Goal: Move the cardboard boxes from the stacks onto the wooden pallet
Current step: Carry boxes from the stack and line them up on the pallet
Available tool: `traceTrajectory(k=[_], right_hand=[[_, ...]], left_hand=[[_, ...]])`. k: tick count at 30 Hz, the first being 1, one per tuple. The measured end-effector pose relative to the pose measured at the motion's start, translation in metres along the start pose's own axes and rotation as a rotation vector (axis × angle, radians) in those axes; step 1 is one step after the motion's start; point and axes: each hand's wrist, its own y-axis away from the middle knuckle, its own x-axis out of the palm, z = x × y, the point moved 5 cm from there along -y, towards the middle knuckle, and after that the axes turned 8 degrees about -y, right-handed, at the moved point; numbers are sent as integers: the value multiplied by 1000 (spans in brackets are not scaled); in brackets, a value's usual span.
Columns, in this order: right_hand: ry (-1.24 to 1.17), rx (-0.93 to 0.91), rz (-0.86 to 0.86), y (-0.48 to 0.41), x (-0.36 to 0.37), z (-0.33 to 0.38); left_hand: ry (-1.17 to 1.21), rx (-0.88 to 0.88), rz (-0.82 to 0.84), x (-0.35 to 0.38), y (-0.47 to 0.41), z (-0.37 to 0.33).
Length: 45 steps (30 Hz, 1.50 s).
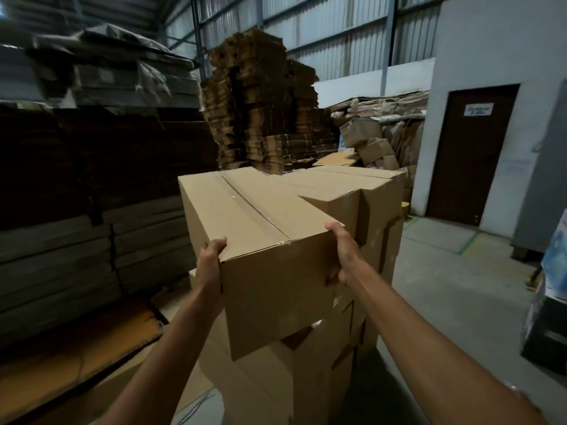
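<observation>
imo the left hand (211, 259) and right hand (343, 250) are each curled round a near top corner of the cardboard box (260, 210) between them, which overhangs the stack (306, 378) below, so I'd get fingers underneath before lifting.

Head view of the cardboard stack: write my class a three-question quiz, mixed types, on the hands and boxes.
1. True or false: the left hand and right hand both grip the taped cardboard box.
2. The brown door stands: A) left of the box stack; B) right of it; C) on top of it.
3. Fill in: the clear tape runs across the box's ____ face.
Key: 1 true; 2 B; 3 top.
</observation>
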Motion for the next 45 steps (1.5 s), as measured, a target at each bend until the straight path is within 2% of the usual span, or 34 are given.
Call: traceTrajectory(k=[5,8,15,22,27,33,38,45], right_hand=[[-101,-153,-22,76,20,16],[-109,-242,-70,121,20,23],[-124,-383,-230,215,-25,43],[-81,-453,-397,302,-124,72],[6,-331,-549,355,-226,78],[90,-161,-730,434,-352,63],[39,3,-834,482,-445,19],[-34,137,-903,487,-532,-35]], left_hand=[[20,232,173,-25,48,-61],[-12,310,271,-35,73,-83],[-20,257,459,-11,116,-83],[-4,112,658,78,171,-57],[-80,5,748,156,230,-18],[-212,-188,826,238,316,74],[-256,-416,906,283,381,171],[-369,-570,872,324,424,265]])
